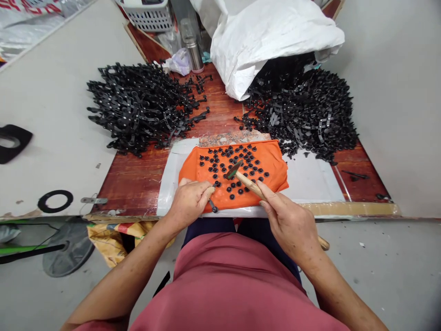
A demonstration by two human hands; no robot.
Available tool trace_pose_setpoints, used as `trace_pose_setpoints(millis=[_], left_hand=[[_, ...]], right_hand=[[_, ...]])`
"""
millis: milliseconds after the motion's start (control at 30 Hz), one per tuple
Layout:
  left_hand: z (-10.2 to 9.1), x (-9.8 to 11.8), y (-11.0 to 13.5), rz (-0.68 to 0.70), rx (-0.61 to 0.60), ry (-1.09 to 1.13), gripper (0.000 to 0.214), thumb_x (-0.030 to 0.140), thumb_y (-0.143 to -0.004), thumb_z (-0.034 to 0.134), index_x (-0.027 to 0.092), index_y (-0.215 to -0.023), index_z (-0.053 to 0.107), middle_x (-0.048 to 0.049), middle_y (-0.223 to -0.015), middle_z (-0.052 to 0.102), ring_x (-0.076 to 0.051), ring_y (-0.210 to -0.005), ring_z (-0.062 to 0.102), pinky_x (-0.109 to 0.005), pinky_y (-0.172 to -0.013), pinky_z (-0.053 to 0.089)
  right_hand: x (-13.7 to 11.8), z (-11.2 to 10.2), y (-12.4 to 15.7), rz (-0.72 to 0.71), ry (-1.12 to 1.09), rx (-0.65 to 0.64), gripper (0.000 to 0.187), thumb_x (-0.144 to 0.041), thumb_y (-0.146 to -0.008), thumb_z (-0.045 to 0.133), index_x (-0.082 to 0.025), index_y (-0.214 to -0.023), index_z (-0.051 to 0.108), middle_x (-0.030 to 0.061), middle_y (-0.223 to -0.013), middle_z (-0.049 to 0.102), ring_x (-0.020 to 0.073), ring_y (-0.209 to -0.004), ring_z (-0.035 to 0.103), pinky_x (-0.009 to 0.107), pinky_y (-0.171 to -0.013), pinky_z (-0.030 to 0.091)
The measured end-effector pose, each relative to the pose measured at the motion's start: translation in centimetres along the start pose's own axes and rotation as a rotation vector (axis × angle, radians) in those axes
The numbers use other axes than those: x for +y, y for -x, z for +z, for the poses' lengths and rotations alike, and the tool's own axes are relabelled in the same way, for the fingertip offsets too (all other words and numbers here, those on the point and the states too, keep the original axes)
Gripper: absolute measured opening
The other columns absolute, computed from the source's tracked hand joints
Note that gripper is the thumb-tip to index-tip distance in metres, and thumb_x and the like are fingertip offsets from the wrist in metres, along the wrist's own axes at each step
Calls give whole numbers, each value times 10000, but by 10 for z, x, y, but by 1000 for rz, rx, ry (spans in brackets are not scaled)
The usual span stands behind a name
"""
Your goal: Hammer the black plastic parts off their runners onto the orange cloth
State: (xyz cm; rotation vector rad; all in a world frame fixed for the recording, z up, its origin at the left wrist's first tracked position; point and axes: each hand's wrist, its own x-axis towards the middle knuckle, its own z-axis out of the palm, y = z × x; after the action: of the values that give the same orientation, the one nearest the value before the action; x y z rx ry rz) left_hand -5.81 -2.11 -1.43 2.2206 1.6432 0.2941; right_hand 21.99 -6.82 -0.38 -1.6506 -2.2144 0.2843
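My right hand is closed round the wooden handle of a hammer. The hammer's dark head is over the middle of an orange cloth. On that cloth stand several small round black plastic pieces, scattered apart. My left hand is at the cloth's left front, fingers pinched on a small black plastic strip with a round end. Part of the strip is hidden by the fingers.
A heap of black plastic strips lies at the back left. Another heap of black parts spills from a white sack at the back right. A metal flask and a grey basket stand behind. A black ring lies left.
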Motion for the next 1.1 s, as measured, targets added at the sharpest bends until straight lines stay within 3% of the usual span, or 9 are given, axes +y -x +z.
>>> trace_pose_setpoints(millis=[233,367,567,700,833,1000,1100], left_hand=[[-4,0,-4,-17,-43,0,419,401,-1023,372,212,-699,560,-18,-673,674,-181,-684,607,-347,-774,331],[-11,2,-7,-9,-92,-7,423,406,-1020,371,215,-708,585,-17,-711,709,-178,-673,601,-348,-755,327],[-11,8,-4,55,1,-242,418,405,-1018,397,217,-725,628,-60,-640,667,-215,-651,582,-381,-741,313],[-8,7,-2,54,2,-221,407,397,-1018,413,220,-731,640,-54,-640,669,-211,-652,586,-375,-740,321],[-8,5,-3,45,-16,-191,409,391,-1022,428,222,-713,635,-46,-640,673,-207,-659,593,-362,-732,320],[-6,4,-3,43,-18,-166,407,396,-1028,427,222,-754,673,-50,-666,693,-214,-685,612,-356,-724,323],[-4,3,-3,43,-7,-154,418,389,-1030,416,222,-740,666,-47,-671,699,-205,-685,619,-352,-730,332]], right_hand=[[-1,1,0,-32,63,0,474,-272,-1064,471,-268,-1536,516,31,-993,770,189,-729,717,295,-597,505],[-3,0,0,-41,56,-29,464,-262,-1069,450,-273,-1528,522,47,-1058,775,183,-776,729,289,-633,518],[-4,1,0,-25,29,-42,466,-252,-1069,449,-271,-1529,517,56,-1089,774,186,-818,737,291,-674,540],[-6,-2,-1,-36,36,-38,464,-262,-1072,446,-277,-1531,514,50,-1072,771,183,-810,729,284,-675,520],[-8,-7,-1,-66,72,-12,458,-268,-1074,434,-278,-1523,526,34,-983,760,167,-718,691,277,-614,461],[-14,-4,-1,-139,109,113,506,-212,-1053,462,-268,-1555,492,19,-876,713,141,-670,641,271,-624,429],[-16,1,-3,-159,240,31,566,-112,-987,472,-268,-1527,530,4,-788,659,145,-588,586,291,-547,372]])
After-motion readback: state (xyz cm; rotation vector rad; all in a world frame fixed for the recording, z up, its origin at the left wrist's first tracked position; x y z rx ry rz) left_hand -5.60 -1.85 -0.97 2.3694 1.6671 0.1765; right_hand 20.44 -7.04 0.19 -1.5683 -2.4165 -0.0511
